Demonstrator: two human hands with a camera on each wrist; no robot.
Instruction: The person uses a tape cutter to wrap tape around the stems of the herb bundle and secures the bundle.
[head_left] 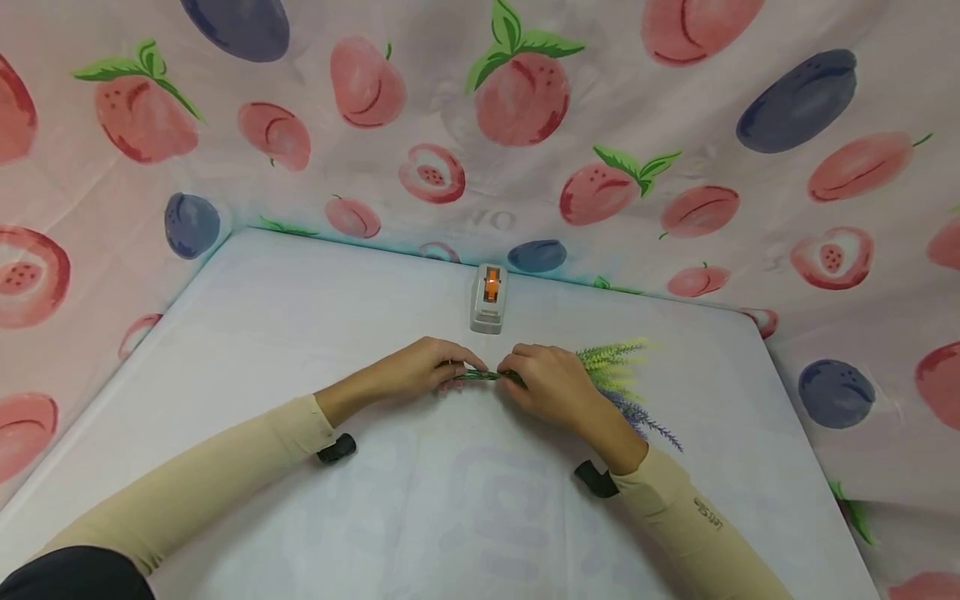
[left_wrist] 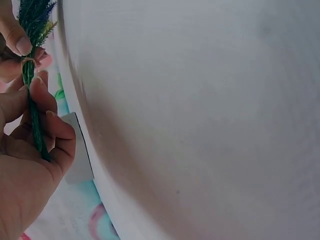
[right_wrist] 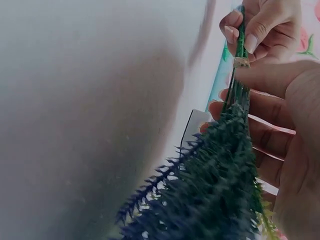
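Observation:
A bunch of artificial lavender sprigs, yellow-green and purple, lies across the middle right of the head view. My left hand pinches the lower ends of its green stems. My right hand holds the stems closer to the flower heads, with its thumb over them in the right wrist view. Between the two hands, a thin tan band goes round the stems. The flower heads spread out below the right palm in that view. In the head view the right hand hides part of the bunch.
Beyond the hands, a grey holder with an orange wheel-like part stands near the back edge of the white table. Fruit-printed cloth hangs behind and at the sides. Black pieces sit at both wrists.

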